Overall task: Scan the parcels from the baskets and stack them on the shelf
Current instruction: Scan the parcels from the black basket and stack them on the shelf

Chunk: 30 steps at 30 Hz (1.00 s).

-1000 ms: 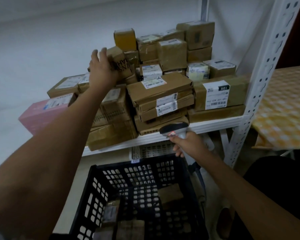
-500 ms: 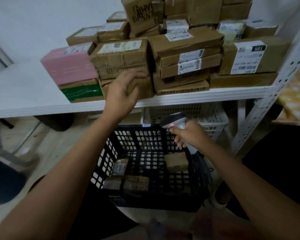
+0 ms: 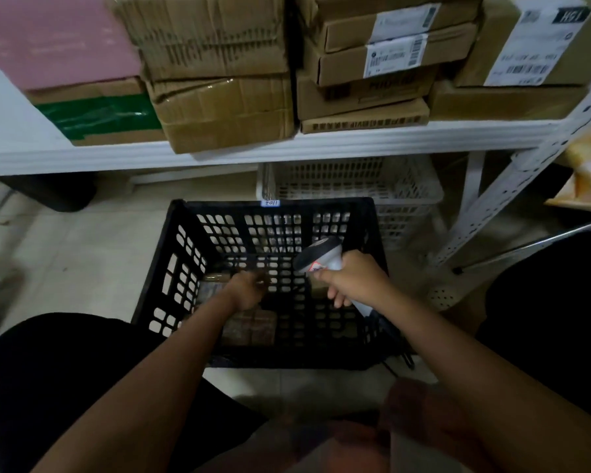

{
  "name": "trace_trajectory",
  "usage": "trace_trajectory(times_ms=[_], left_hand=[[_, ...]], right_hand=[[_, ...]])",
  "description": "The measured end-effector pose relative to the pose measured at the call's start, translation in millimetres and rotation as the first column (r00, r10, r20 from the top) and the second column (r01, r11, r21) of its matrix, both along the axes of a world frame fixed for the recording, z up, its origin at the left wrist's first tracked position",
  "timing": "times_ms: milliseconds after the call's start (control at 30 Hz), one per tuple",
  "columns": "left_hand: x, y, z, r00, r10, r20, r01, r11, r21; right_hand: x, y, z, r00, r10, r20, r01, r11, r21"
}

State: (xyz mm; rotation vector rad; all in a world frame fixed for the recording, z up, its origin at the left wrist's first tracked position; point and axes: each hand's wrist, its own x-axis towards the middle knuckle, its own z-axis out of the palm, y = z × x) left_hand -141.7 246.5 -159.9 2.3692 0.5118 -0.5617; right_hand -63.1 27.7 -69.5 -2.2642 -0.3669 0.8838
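**Basket nearly empty, shelf well stacked**

My left hand (image 3: pixel 244 290) is down inside the black basket (image 3: pixel 372 233) at centre frame, fingers curled toward the few parcels left on its bottom; it is blurred, and I cannot tell whether it has hold of one yet. I count about three brown parcels in the basket (image 3: pixel 249 327): one just under my wrist, one to its left by the basket wall, one partly hidden under my right hand. My right hand (image 3: pixel 352 279) is wrapped round the grip of the barcode scanner (image 3: pixel 316 257), its head aimed down-left into the basket.

By my reckoning most of the work is done: the shelf (image 3: pixel 355 141) across the upper frame carries a dense row of stacked parcels (image 3: pixel 219 73), among them a pink parcel (image 3: pixel 55 39) at upper left above one with green tape (image 3: pixel 99 117). Left to do: lift, scan and shelve these last few.

Behind the black basket stands a white basket (image 3: pixel 406 189) under the shelf; I cannot make out anything in it.

Writing: a small white tag on the black basket's far rim reads, upside down, something like "1102". The shipping label at upper right shows "H61" or similar on a black patch. Barcodes show on the flat boxes; their print is too blurred to read.
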Motion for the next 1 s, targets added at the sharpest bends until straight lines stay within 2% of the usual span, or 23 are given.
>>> trace_trajectory(times_ms=[100,200,333,433,533,567,733,867,1000], left_hand=[[2.2,9.1,-33.9,0.985,-0.079,-0.152,0.094,0.992,0.090],[1.8,14.3,-64.3,0.968,-0.044,-0.249,0.068,0.994,0.087],[-16.6,21.8,-115.1,0.910,-0.111,-0.400,0.194,0.965,0.173],[-38.0,26.3,-139.2,0.913,-0.127,-0.389,0.239,0.937,0.255],[-42.4,30.5,-146.5,0.872,-0.257,-0.417,0.418,0.834,0.361],[-40.7,31.7,-148.0,0.869,-0.262,-0.420,0.427,0.826,0.369],[-32.2,31.1,-166.7,0.861,-0.244,-0.446,0.438,0.802,0.406],[-16.4,32.4,-160.7,0.888,-0.252,-0.384,0.416,0.795,0.442],[14.7,27.1,-132.8,0.934,-0.167,-0.316,0.292,0.867,0.404]], right_hand=[[3.2,5.1,-13.0,0.999,-0.027,-0.023,0.026,0.999,-0.029],[9.1,10.0,-25.2,0.998,-0.052,-0.034,0.049,0.996,-0.077],[19.2,14.0,-38.3,0.995,-0.060,-0.077,0.048,0.989,-0.143],[24.4,18.1,-49.9,0.989,-0.085,-0.121,0.065,0.985,-0.159],[29.4,21.7,-57.0,0.984,-0.104,-0.146,0.082,0.985,-0.149],[30.2,22.8,-58.0,0.982,-0.100,-0.158,0.077,0.986,-0.146],[33.1,26.5,-59.4,0.976,-0.118,-0.184,0.094,0.987,-0.133],[36.1,26.5,-60.4,0.965,-0.148,-0.216,0.128,0.986,-0.103],[45.5,23.7,-55.7,0.947,-0.205,-0.249,0.199,0.979,-0.049]])
